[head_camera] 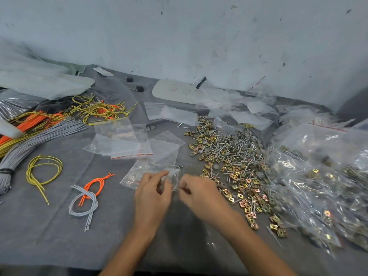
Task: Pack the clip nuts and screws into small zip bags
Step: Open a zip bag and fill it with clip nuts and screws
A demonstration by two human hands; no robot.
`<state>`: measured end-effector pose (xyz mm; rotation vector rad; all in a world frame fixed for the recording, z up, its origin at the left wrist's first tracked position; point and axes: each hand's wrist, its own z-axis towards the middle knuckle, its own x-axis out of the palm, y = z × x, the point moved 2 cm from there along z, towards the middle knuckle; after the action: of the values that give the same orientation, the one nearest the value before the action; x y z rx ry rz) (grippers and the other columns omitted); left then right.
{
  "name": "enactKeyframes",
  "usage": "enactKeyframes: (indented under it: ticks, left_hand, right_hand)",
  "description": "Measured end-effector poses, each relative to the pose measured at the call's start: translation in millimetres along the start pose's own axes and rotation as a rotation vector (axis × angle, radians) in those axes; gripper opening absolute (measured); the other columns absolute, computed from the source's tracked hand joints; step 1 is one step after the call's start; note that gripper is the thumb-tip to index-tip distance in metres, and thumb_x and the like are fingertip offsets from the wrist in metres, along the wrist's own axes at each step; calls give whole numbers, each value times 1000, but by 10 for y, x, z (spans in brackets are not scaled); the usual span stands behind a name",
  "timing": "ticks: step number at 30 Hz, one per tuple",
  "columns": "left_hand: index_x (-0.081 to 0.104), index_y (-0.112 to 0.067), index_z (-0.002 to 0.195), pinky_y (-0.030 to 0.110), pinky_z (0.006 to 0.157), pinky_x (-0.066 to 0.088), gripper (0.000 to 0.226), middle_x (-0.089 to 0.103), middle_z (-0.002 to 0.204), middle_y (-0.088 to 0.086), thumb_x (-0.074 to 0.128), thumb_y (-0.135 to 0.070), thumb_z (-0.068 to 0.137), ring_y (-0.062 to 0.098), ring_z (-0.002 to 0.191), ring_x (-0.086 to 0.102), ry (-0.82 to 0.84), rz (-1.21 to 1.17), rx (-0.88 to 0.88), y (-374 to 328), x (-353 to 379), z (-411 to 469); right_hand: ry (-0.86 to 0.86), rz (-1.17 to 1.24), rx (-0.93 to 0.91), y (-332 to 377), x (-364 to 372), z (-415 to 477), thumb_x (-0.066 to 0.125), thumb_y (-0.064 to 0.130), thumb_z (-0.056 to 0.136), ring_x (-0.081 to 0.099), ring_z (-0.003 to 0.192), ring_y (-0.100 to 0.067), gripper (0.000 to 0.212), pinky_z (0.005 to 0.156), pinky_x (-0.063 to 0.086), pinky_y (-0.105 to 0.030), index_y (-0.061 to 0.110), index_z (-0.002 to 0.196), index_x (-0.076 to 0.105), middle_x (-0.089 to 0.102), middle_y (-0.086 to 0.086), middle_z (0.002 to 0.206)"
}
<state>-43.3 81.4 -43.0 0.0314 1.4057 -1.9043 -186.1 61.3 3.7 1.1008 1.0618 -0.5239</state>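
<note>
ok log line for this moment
left hand: holds small zip bag | right hand: pinches same bag | clip nut and screw pile: right of hands

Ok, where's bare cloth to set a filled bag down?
Bare cloth lies near-left, nearer than the grey cords and left of the left hand. Another gap sits between yellow cord and empty bags. Right side is crowded: screw pile, filled bags.

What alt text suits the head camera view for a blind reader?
A person's left hand and right hand pinch a small clear plastic zip bag above a grey cloth-covered table. A heap of brass-coloured clip nuts and silver screws lies beside the right hand.
</note>
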Motion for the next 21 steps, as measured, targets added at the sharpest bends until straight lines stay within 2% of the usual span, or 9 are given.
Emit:
enactKeyframes:
  ticks: [4,6,9,12,14,17,19,21]
  left_hand:
    - [75,-17,108,8,72,38,26,65,81,-7,73,-7,83,5,72,56,22,-33,-8,12,-4,-21]
    - [75,-17,104,12,71,41,22,66,83,-9,71,-15,83,6,72,58,14,-53,-15,23,-9,-15]
    - [74,-20,100,19,69,44,27,62,76,-10,61,-25,77,7,71,58,11,-92,-41,19,-18,-2]
    - [74,-17,97,28,68,47,26,58,70,-10,60,-23,77,9,67,55,25,-107,-16,-4,-10,-8]
    - [74,-16,97,31,68,48,25,57,70,-10,61,-25,78,8,66,54,33,-108,1,-11,-8,-15]
    - [74,-15,97,31,67,48,25,56,71,-10,61,-25,78,9,66,54,34,-102,4,-2,-9,-17]
    - [74,-15,97,28,67,47,26,56,71,-10,60,-23,77,10,67,54,38,-93,1,1,-2,-14]
    - [74,-15,97,25,67,46,26,56,72,-10,60,-21,76,10,68,54,42,-90,0,0,4,-12]
  right_hand:
    - [-32,-20,-48,118,138,90,51,16,98,60,102,-32,16,88,45,-42,13,107,64,66,-9,108]
    - [-42,58,-56,132,179,58,51,14,97,62,105,-28,23,89,47,-40,18,113,66,70,-5,111]
    - [-139,224,-21,29,98,-13,58,14,95,65,86,-12,17,79,48,-28,22,106,69,74,4,97]
    - [-252,101,121,-325,-133,63,60,20,95,63,75,-7,8,71,47,-26,25,95,67,70,9,89]
    - [-244,-20,260,-604,-287,170,56,26,98,66,70,-10,10,65,51,-28,25,91,64,68,7,90]
    - [-156,-215,418,-889,-340,304,57,41,97,64,75,-16,21,71,57,-39,25,85,64,66,5,82]
    - [-96,-224,455,-944,-291,350,60,49,95,64,72,-17,29,71,57,-40,24,80,63,66,6,75]
    - [-100,-180,447,-960,-252,376,62,44,94,64,67,-16,28,68,57,-39,22,77,64,67,4,69]
